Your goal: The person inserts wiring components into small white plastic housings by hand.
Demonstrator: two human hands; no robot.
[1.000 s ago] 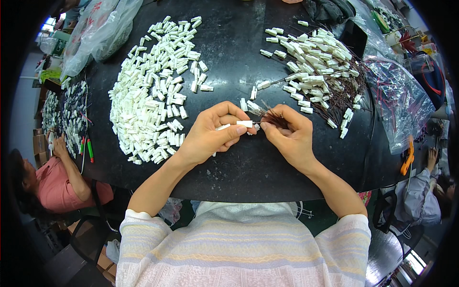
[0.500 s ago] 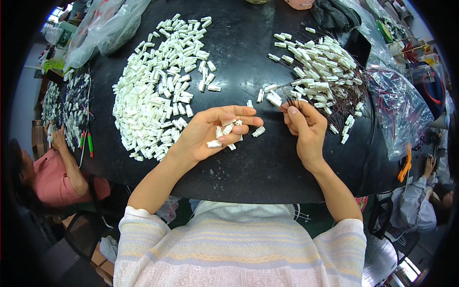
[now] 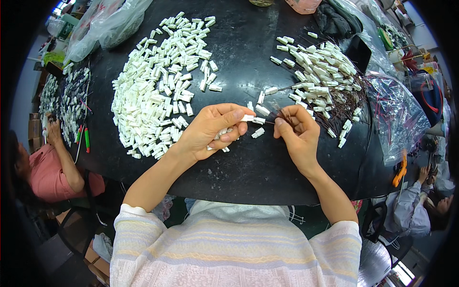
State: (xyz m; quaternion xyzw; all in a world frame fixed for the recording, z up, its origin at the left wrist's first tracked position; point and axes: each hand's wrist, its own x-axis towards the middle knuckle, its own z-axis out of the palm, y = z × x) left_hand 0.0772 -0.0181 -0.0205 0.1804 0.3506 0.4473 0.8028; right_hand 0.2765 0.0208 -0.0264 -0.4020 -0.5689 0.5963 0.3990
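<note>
Head view: left hand (image 3: 208,131) pinches a small white plastic connector housing (image 3: 247,117) beside right hand (image 3: 296,134), fingers clamped on thin dark wires (image 3: 282,115); misaligned wires could miss the housing.

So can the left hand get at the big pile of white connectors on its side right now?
Probably yes: the left hand lies beside the big pile of white connectors, nothing between them, though its fingers already hold several pieces.
</note>
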